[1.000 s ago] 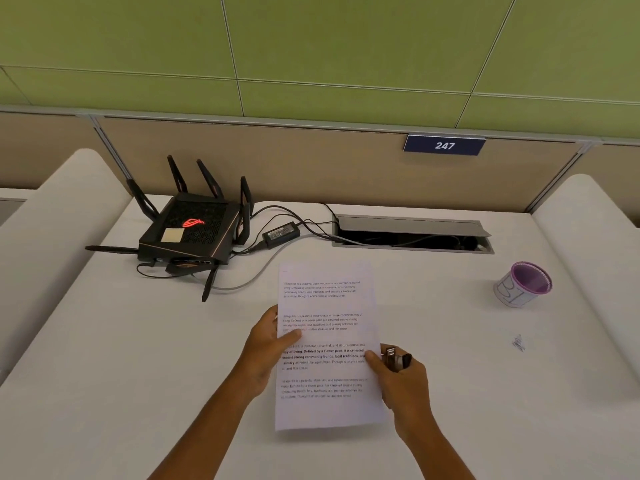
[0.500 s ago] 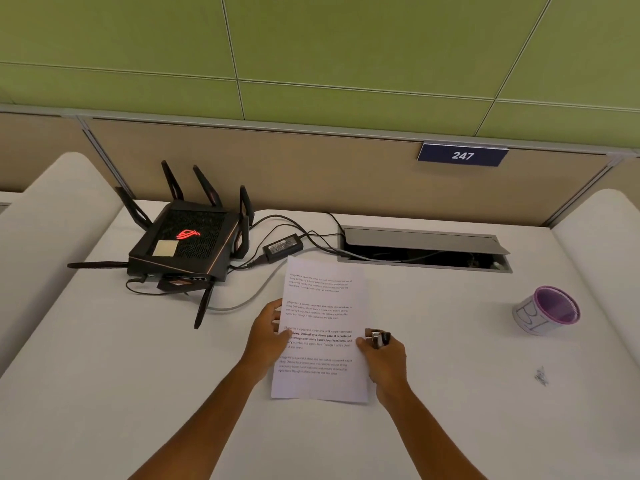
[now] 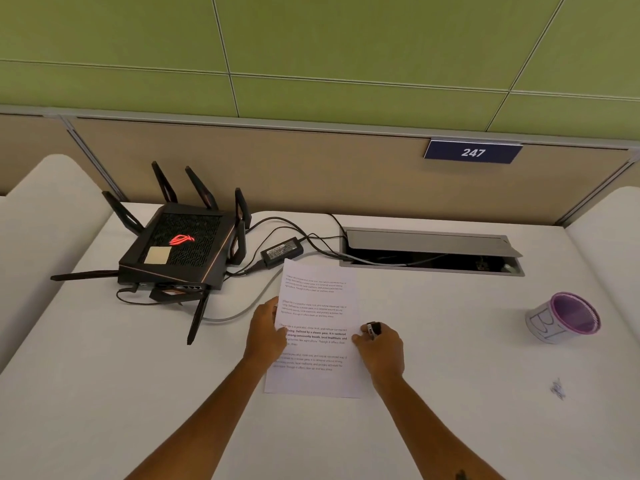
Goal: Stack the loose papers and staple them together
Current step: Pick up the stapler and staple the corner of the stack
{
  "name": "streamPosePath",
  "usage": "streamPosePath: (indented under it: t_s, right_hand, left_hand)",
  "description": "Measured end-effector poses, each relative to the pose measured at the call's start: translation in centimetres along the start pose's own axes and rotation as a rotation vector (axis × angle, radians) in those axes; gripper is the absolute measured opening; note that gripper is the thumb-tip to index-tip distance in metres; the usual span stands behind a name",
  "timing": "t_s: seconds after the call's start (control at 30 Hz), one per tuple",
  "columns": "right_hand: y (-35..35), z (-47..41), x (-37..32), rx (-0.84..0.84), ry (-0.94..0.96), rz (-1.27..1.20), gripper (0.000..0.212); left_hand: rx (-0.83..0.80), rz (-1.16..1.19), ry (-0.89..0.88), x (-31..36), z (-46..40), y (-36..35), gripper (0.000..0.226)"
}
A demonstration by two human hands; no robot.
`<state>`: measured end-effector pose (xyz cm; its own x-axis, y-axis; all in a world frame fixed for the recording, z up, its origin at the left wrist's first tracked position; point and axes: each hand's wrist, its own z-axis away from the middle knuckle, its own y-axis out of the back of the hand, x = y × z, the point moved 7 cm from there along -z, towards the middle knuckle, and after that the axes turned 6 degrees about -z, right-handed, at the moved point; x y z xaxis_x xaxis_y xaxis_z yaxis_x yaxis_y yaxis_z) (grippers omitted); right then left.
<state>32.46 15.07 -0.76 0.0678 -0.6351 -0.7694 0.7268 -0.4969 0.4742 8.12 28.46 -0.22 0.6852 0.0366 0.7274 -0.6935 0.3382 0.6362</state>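
A white stack of printed papers point(image 3: 317, 306) lies flat on the white desk point(image 3: 138, 393) in front of me. My left hand point(image 3: 266, 332) rests on the stack's left edge, thumb on top of the sheet. My right hand point(image 3: 381, 348) sits at the right edge, its fingers closed around a small black and silver stapler point(image 3: 373, 329) whose tip pokes out above the knuckles. The thumb of that hand touches the paper's right margin. How many sheets are in the stack I cannot tell.
A black router point(image 3: 180, 251) with antennas and its power brick point(image 3: 282, 251) with cables sit at the back left. An open cable hatch point(image 3: 429, 251) is behind the papers. A purple-rimmed cup point(image 3: 564, 322) stands at right, loose staples point(image 3: 557, 389) nearer.
Both hands and the papers have slid slightly away from me on the desk, and my view has shifted left. The stapler stays in my right hand.
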Motion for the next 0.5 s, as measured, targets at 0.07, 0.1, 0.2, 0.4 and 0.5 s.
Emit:
streamPosePath:
  t_s: [0.07, 0.1, 0.2, 0.4, 0.5]
  right_hand:
    - [-0.05, -0.05, -0.01, 0.009, 0.007, 0.053, 0.016]
    - [-0.07, -0.03, -0.07, 0.013, 0.01, 0.069, 0.016]
    - [-0.19, 0.02, -0.09, 0.022, 0.015, 0.082, 0.016]
    - [-0.35, -0.14, 0.18, 0.023, 0.021, 0.096, 0.018]
    - [-0.3, -0.11, 0.1, 0.008, 0.028, 0.091, 0.018]
  left_hand:
    - [0.036, -0.11, -0.001, -0.22, -0.16, -0.01, 0.053]
    - [0.039, -0.152, 0.011, -0.41, -0.17, -0.09, 0.059]
    - [0.038, -0.196, 0.039, -0.53, -0.04, -0.2, 0.063]
    - [0.023, -0.216, 0.022, -0.59, 0.04, -0.47, 0.06]
    - [0.021, -0.226, 0.012, -0.62, 0.04, -0.54, 0.058]
